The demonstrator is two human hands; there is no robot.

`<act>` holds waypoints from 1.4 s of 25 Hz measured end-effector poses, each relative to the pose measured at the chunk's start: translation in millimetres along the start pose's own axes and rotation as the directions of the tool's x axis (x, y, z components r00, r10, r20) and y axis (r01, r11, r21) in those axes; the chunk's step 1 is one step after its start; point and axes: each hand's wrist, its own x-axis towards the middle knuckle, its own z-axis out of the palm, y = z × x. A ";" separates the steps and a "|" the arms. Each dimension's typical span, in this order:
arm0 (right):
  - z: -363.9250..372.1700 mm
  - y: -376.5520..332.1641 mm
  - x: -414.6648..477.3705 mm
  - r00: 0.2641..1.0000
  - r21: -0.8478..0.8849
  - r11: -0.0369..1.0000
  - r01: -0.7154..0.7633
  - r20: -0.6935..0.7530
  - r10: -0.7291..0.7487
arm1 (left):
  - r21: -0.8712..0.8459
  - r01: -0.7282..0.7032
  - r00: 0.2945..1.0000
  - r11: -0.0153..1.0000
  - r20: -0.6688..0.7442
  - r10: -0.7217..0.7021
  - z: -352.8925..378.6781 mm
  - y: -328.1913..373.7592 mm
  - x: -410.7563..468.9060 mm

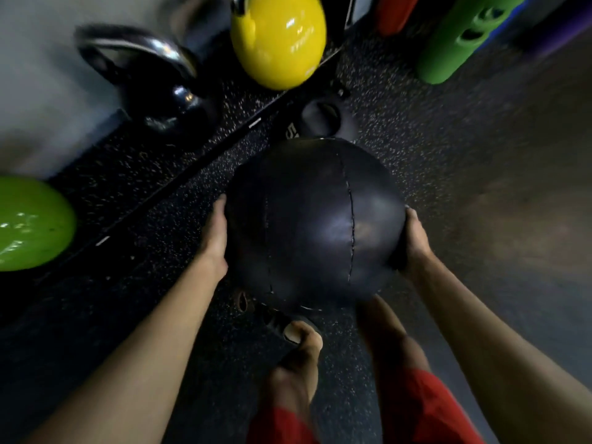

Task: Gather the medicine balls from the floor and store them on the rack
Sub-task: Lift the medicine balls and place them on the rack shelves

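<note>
Above the floor (416,145), left grip (217,233) and right grip (415,241) clasp the medicine ball (314,219), fingertips hidden.

Left hand (216,238) and right hand (415,241) hold the medicine ball (315,225) by its sides. Small black kettlebell (323,118) sits just beyond the grip and blocks the way forward. Yellow kettlebell (278,40) and big black kettlebell (153,88) stand further beyond-left, green kettlebell (32,224) far left. Green roller (455,40) is beyond-right, well apart. Open floor (464,187) right of the grip. Sandalled foot (288,328) below it.
</note>
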 end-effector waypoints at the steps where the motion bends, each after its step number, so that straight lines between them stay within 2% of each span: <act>1: -4.1 -10.5 -32.5 1.000 -0.024 0.999 0.031 0.005 -0.031 | -0.008 -0.023 1.000 1.000 0.020 0.023 -6.1 7.3 -27.9; 5: -17.8 -39.5 -144.5 0.989 -0.097 0.984 0.146 0.025 -0.145 | -0.073 -0.139 0.990 0.988 0.024 0.141 -30.2 36.9 -133.1; 10: -41.7 -69.6 -244.1 0.958 -0.233 0.929 0.287 0.065 -0.279 | -0.127 -0.273 0.956 0.954 0.074 0.283 -41.6 63.1 -232.4; 15: -65.1 -106.0 -315.9 0.903 -0.251 0.869 0.427 0.170 -0.395 | -0.207 -0.417 0.904 0.885 0.005 0.427 -38.7 78.2 -313.6; 20: -76.0 -159.7 -372.2 0.773 -0.217 0.750 0.625 0.306 -0.556 | -0.325 -0.570 0.809 0.755 -0.059 0.585 -34.2 81.3 -393.4; 24: -74.4 -197.3 -413.7 0.669 -0.183 0.658 0.730 0.390 -0.633 | -0.330 -0.691 0.711 0.644 -0.143 0.689 -31.2 95.6 -457.1; 26: -72.6 -214.4 -434.9 0.589 -0.137 0.599 0.789 0.446 -0.674 | -0.315 -0.760 0.642 0.568 -0.228 0.732 -30.4 100.9 -484.8; 30: -63.4 -246.0 -470.7 0.480 -0.097 0.509 0.856 0.519 -0.708 | -0.298 -0.848 0.528 0.439 -0.394 0.752 -31.7 116.3 -536.1; 32: -56.1 -257.3 -485.8 0.434 -0.034 0.497 0.867 0.541 -0.720 | -0.284 -0.875 0.482 0.392 -0.447 0.753 -35.3 126.4 -554.6; 35: -39.0 -274.3 -512.5 0.358 0.063 0.474 0.878 0.570 -0.739 | -0.281 -0.895 0.445 0.346 -0.525 0.725 -52.2 140.4 -581.2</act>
